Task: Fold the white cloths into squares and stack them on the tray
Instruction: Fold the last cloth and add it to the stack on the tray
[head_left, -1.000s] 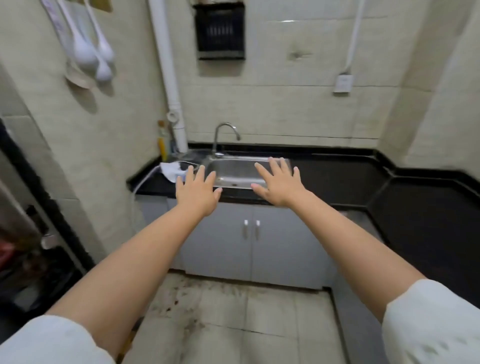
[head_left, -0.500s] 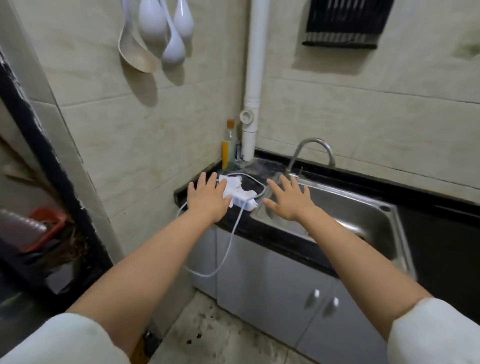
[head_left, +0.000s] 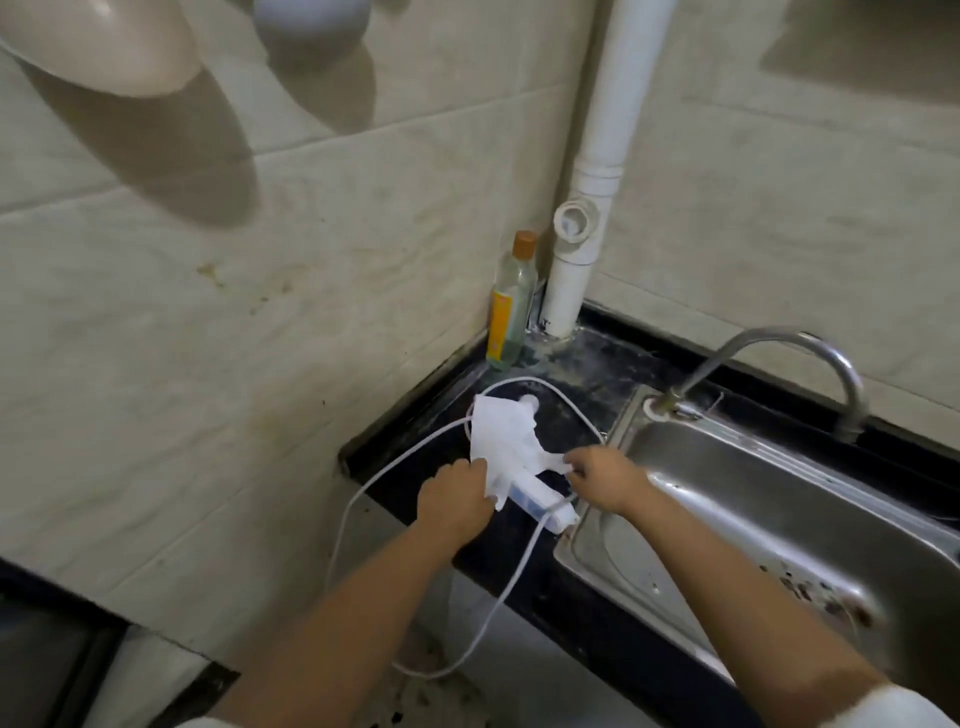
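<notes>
Head view, ordered from the left edge to the right.

1. Tiled wall (head_left: 218, 332): occupies the 9 to 12 o'clock sector. Blurred hanging utensils (head_left: 104, 41) show at 11 o'clock; their type cannot be determined.

2. White cable (head_left: 358, 499): loops off the front edge of the black counter (head_left: 576, 431) toward 6 o'clock and circles back behind the cloth. It lies close to both hands and could snag during lifting.

3. Left hand (head_left: 454, 501): positioned just below frame centre, closed on the near left edge of the white cloth (head_left: 504, 441). The fingers are curled under and largely hidden, so the exact pinch is not visible.

4. White cloth: crumpled and unfolded, lying on the counter corner at frame centre, draped partly over a white power strip (head_left: 543, 501). Holding two opposite edges is probably meant to raise it clear of the strip and spread it flat.

5. Glass bottle (head_left: 511, 306) with an orange cap: stands in the corner at 12 o'clock from the cloth, beside the white drain pipe (head_left: 597, 171). Both are apart from the hands.

6. Right hand (head_left: 605, 478): at 3 o'clock from the cloth, fingertips pinched on its stretched right corner, beside the sink rim.

7. Steel sink (head_left: 779, 519) and faucet (head_left: 810, 364): occupy the 3 to 5 o'clock sector.

Status: judged as pickup stage; no fold is made. No tray is in view, so the stacking location cannot be determined.
</notes>
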